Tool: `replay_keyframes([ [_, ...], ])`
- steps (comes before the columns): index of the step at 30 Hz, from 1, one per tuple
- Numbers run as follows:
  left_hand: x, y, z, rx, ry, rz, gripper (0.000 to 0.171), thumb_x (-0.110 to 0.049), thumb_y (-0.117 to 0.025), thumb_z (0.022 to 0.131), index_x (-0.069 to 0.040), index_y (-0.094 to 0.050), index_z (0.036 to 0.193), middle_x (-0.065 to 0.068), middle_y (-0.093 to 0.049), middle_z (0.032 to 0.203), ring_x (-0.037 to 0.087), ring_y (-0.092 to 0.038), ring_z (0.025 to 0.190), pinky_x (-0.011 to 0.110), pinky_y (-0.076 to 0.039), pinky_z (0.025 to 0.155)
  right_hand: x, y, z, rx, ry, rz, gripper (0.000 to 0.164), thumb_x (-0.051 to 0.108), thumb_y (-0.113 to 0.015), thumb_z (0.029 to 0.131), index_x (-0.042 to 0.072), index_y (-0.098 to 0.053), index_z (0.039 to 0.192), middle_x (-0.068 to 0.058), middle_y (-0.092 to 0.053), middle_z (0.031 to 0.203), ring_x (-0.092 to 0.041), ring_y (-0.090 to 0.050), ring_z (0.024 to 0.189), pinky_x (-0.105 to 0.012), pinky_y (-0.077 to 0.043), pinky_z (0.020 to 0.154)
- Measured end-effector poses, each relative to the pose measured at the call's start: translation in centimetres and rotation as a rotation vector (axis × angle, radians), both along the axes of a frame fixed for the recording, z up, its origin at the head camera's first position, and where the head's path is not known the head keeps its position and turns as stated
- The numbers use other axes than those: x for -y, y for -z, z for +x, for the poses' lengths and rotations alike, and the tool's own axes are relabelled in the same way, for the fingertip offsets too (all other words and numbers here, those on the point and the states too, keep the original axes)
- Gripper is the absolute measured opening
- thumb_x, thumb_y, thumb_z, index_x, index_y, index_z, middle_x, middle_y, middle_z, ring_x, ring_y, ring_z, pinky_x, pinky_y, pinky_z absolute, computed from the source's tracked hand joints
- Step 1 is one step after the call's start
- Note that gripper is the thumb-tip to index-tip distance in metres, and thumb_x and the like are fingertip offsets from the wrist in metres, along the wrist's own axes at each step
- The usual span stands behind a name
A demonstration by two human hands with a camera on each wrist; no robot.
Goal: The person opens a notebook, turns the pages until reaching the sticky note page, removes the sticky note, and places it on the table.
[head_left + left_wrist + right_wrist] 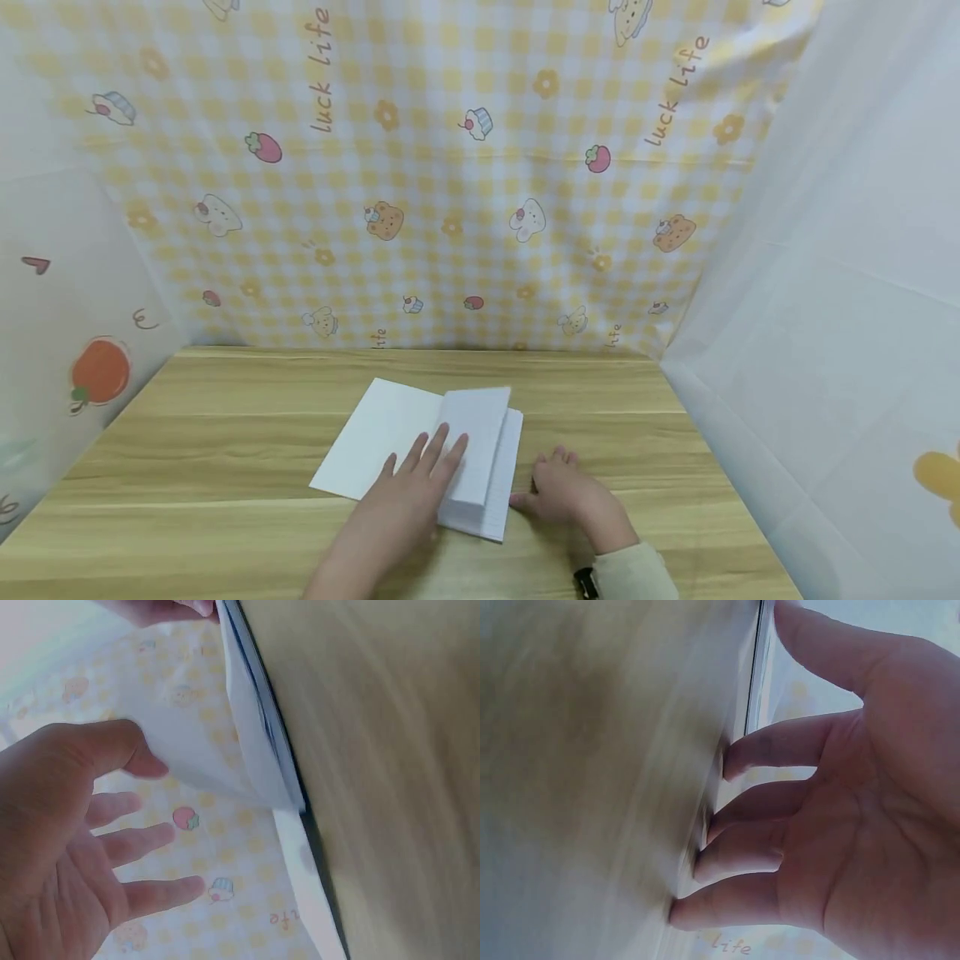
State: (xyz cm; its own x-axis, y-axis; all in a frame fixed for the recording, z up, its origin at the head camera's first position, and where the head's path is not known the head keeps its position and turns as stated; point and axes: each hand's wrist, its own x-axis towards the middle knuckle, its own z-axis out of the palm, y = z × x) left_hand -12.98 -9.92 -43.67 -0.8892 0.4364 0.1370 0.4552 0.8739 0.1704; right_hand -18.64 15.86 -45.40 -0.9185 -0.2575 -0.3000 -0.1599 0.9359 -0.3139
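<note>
An open notebook [506, 467] lies on the wooden table, its blank left side [378, 429] flat and faint ruled lines on the right. One page [480, 429] stands partly raised above the right side. My left hand [408, 496] is over the notebook with straight, spread fingers against this page. In the left wrist view, the raised page [187, 750] curves up to the thumb [124, 746]. To the right of the notebook, my right hand [566, 492] rests its fingertips on the table. Its thumb [817, 641] reaches the notebook's right edge.
The wooden table [247, 433] extends on both sides of the notebook. A yellow checked curtain [435, 175] hangs behind its back edge, with white sheets at the left [45, 208] and right [840, 250]. A dark band [585, 583] shows at the right sleeve's cuff [633, 571].
</note>
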Motion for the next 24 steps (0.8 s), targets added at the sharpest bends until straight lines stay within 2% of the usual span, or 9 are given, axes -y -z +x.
replay_keyframes([
  [3,-0.5,0.1,0.0,-0.094,-0.011,0.011,0.100,-0.001,-0.087,0.075,-0.016,-0.040,0.163,0.017,-0.050,0.164,0.039,-0.067,0.132,0.054,-0.064,0.086,0.0,0.0,0.0,-0.014,-0.009,-0.001,0.093,0.048,-0.077,0.095,-0.023,-0.047,0.145,-0.057,-0.029,0.152,-0.074,-0.028,0.146,-0.073,-0.029,0.124],
  [5,-0.7,0.4,-0.2,-0.170,-0.041,0.023,0.088,-0.003,-0.084,0.079,-0.013,-0.046,0.158,0.018,-0.060,0.155,0.030,-0.077,0.099,0.041,-0.062,0.064,0.0,-0.1,0.1,-0.012,-0.008,-0.005,0.091,0.047,-0.076,0.096,-0.023,-0.046,0.145,-0.057,-0.029,0.153,-0.073,-0.027,0.147,-0.072,-0.029,0.124],
  [8,-0.7,0.7,-0.4,-0.254,-0.103,0.070,0.072,-0.005,-0.076,0.089,-0.008,-0.048,0.156,0.019,-0.069,0.142,0.015,-0.059,0.055,0.028,-0.044,0.044,0.0,0.0,0.2,0.000,0.006,-0.015,0.091,0.050,-0.071,0.099,-0.022,-0.045,0.147,-0.056,-0.026,0.155,-0.072,-0.025,0.149,-0.072,-0.028,0.126],
  [10,-0.6,0.8,-0.3,-0.291,-0.140,0.111,0.069,-0.006,-0.073,0.092,-0.008,-0.048,0.156,0.017,-0.072,0.136,0.010,-0.043,0.043,0.024,-0.038,0.041,0.0,0.1,0.2,0.001,0.012,-0.018,0.092,0.054,-0.068,0.100,-0.022,-0.046,0.147,-0.054,-0.027,0.157,-0.072,-0.024,0.149,-0.073,-0.026,0.126],
  [13,-0.2,0.6,0.0,-0.340,-0.168,0.187,0.066,-0.001,-0.075,0.088,-0.006,-0.054,0.150,0.016,-0.074,0.128,0.017,-0.054,0.043,0.029,-0.049,0.044,0.1,0.3,0.2,-0.012,0.025,-0.012,0.096,0.059,-0.069,0.097,-0.021,-0.048,0.146,-0.053,-0.030,0.156,-0.073,-0.026,0.148,-0.075,-0.028,0.124],
  [16,0.2,0.2,0.5,-0.380,-0.183,0.278,0.053,0.006,-0.075,0.082,0.000,-0.066,0.133,0.019,-0.077,0.119,0.032,-0.074,0.061,0.038,-0.063,0.057,0.3,0.5,0.3,-0.033,0.027,0.005,0.098,0.059,-0.073,0.094,-0.021,-0.050,0.144,-0.053,-0.033,0.155,-0.073,-0.030,0.146,-0.077,-0.033,0.120],
  [18,0.4,-0.2,0.9,-0.388,-0.208,0.350,0.041,0.009,-0.071,0.081,0.004,-0.071,0.121,0.020,-0.080,0.111,0.036,-0.079,0.073,0.042,-0.064,0.061,0.3,0.5,0.3,-0.038,0.030,0.014,0.097,0.057,-0.076,0.093,-0.021,-0.049,0.145,-0.053,-0.031,0.155,-0.073,-0.031,0.146,-0.077,-0.035,0.118],
  [21,0.7,-0.8,1.6,-0.429,-0.279,0.430,0.027,0.008,-0.068,0.081,0.006,-0.075,0.108,0.021,-0.081,0.098,0.036,-0.079,0.075,0.043,-0.063,0.059,0.2,0.4,0.2,-0.036,0.027,0.016,0.095,0.053,-0.078,0.093,-0.020,-0.049,0.146,-0.054,-0.030,0.156,-0.072,-0.030,0.146,-0.078,-0.035,0.117],
  [24,1.3,-1.4,2.4,-0.505,-0.382,0.387,0.021,0.007,-0.071,0.081,0.006,-0.075,0.102,0.025,-0.080,0.105,0.042,-0.077,0.077,0.050,-0.060,0.053,0.1,0.2,0.2,-0.022,0.020,0.006,0.093,0.050,-0.078,0.093,-0.019,-0.047,0.147,-0.054,-0.027,0.157,-0.072,-0.028,0.148,-0.077,-0.034,0.118],
])
